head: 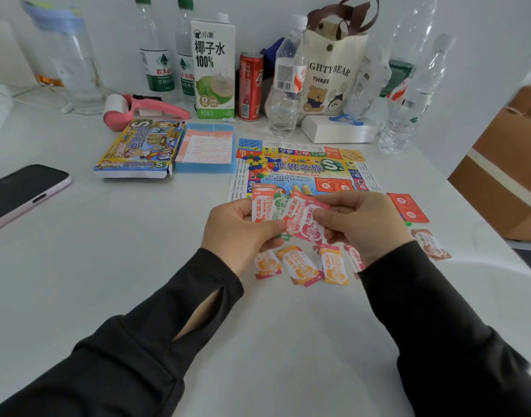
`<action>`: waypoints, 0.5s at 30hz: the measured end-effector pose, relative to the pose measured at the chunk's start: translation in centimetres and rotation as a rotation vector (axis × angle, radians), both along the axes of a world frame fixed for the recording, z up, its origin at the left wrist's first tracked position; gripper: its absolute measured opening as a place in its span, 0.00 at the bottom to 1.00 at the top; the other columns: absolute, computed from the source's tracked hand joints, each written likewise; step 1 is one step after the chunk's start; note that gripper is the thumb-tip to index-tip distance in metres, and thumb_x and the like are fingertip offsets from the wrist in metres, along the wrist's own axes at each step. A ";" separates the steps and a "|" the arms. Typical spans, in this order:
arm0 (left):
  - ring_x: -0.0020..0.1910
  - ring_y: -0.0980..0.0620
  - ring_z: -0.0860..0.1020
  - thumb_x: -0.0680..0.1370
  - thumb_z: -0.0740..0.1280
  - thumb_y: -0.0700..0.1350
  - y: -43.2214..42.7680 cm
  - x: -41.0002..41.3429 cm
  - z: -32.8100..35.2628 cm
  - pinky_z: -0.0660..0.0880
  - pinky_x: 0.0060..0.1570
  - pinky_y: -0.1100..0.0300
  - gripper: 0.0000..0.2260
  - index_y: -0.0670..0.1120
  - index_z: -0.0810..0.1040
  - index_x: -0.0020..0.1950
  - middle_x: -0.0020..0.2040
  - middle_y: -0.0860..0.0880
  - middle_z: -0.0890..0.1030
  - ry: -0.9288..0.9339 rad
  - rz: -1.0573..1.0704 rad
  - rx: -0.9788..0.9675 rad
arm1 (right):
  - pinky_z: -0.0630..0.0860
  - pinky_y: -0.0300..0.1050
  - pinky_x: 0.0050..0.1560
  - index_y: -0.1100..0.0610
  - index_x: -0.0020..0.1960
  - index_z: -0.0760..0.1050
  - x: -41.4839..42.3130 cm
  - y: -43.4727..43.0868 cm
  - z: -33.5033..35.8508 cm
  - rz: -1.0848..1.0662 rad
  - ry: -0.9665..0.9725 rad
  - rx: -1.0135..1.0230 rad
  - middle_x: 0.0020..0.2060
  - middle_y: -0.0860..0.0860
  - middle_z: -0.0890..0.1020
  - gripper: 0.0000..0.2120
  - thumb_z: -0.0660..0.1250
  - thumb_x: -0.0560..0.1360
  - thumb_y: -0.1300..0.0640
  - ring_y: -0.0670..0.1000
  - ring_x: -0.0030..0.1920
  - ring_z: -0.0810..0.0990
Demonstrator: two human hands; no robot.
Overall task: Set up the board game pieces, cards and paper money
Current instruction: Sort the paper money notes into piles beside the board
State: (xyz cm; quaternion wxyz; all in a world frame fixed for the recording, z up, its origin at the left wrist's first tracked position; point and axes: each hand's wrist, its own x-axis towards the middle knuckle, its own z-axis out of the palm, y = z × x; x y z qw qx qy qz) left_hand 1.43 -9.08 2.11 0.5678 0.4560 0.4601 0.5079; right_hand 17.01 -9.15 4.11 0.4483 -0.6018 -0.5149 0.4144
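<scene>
Black sleeves (132,350) fill the lower frame, nearest the lens. Left edge: phone (20,191) lying on a white table (107,251). Upper left of centre: game box (141,149), printed sheet (208,145) just beside it. Centre: left hand (237,233), fingers curled, pinches a fan of paper notes (300,224); right hand (363,224) pinches the fan's right edge between thumb and fingers. Above the hands: board (303,170) bearing a heap of coloured pieces (258,164). Below them: loose notes (300,264) in a row. Right: red card (408,207).
</scene>
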 end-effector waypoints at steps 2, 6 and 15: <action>0.30 0.57 0.81 0.70 0.71 0.33 0.1 0.0 0.0 0.75 0.26 0.68 0.11 0.50 0.77 0.37 0.30 0.57 0.81 -0.012 0.023 -0.007 | 0.76 0.40 0.31 0.54 0.40 0.78 0.3 0.0 0.2 -0.018 0.005 0.001 0.21 0.48 0.78 0.09 0.70 0.70 0.68 0.45 0.22 0.74; 0.30 0.57 0.82 0.70 0.71 0.34 0.1 0.0 0.0 0.75 0.26 0.68 0.12 0.51 0.77 0.37 0.34 0.56 0.81 -0.026 0.053 -0.010 | 0.76 0.39 0.30 0.54 0.40 0.77 0.6 0.2 0.3 -0.023 0.010 0.002 0.20 0.47 0.77 0.09 0.69 0.71 0.68 0.45 0.23 0.74; 0.31 0.56 0.82 0.70 0.71 0.35 -0.1 0.1 0.0 0.77 0.28 0.66 0.10 0.51 0.77 0.39 0.35 0.55 0.81 0.009 -0.012 -0.007 | 0.79 0.44 0.33 0.56 0.41 0.76 -0.3 0.1 -0.3 0.066 0.030 -0.012 0.24 0.52 0.79 0.07 0.70 0.70 0.67 0.48 0.23 0.75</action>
